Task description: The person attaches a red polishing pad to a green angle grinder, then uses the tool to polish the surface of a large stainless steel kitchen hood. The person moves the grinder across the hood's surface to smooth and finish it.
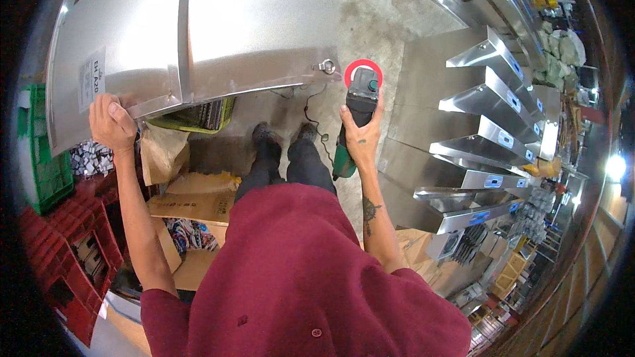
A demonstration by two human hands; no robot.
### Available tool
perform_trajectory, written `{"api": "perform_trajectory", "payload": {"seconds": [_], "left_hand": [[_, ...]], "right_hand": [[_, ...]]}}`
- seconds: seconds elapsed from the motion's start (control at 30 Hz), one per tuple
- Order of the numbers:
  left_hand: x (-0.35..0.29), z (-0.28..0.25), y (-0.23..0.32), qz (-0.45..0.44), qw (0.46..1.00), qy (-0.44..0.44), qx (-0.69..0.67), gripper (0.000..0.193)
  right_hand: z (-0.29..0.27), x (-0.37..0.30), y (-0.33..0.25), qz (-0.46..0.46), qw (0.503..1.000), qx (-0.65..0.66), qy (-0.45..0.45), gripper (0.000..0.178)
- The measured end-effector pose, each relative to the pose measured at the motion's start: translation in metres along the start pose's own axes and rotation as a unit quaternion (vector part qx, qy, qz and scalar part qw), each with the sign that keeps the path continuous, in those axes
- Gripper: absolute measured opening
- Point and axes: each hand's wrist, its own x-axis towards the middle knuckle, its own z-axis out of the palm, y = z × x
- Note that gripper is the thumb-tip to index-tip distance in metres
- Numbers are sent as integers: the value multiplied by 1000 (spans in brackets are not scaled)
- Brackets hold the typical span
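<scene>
A large brushed stainless-steel panel (258, 23) spans the upper left, with a raised seam (182, 33) crossing it. My left hand (112, 122) is closed at its near left edge, fingers curled over beside a white label (92, 79). In my right hand (362, 133) is an angle grinder (363, 96), black and dark green, its fingers wrapped round the body. The grinder's round disc (356, 66) has a red rim and sits just off the panel's right end. Near that corner a small metal ring fitting (326, 66) lies on the panel.
Several folded steel pieces (483, 96) stand in a row at right. A dark cord (309, 114) trails on the concrete floor (377, 10). Below the panel are a yellow-green crate (228, 116) and a cardboard box (192, 206). Red crates (73, 231) and a green crate (49, 178) stand at left.
</scene>
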Motion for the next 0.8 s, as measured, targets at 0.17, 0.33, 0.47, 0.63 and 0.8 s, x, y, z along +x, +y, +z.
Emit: {"api": "perform_trajectory", "payload": {"seconds": [0.17,0.33,0.47,0.63,0.8], "left_hand": [[2,0,6,-1,1000,8,6,32],[5,0,8,5,1000,20,4,35],[5,-1,5,12,1000,9,-1,36],[3,0,6,12,999,26,17,37],[3,0,4,7,1000,14,1,36]], "right_hand": [[3,-5,0,-12,1000,-11,-3,104],[4,-8,-7,39,999,12,-14,103],[5,-6,-9,37,999,9,-15,104],[8,-7,-13,45,999,2,-12,104],[6,-12,-17,77,996,31,-42,104]]}}
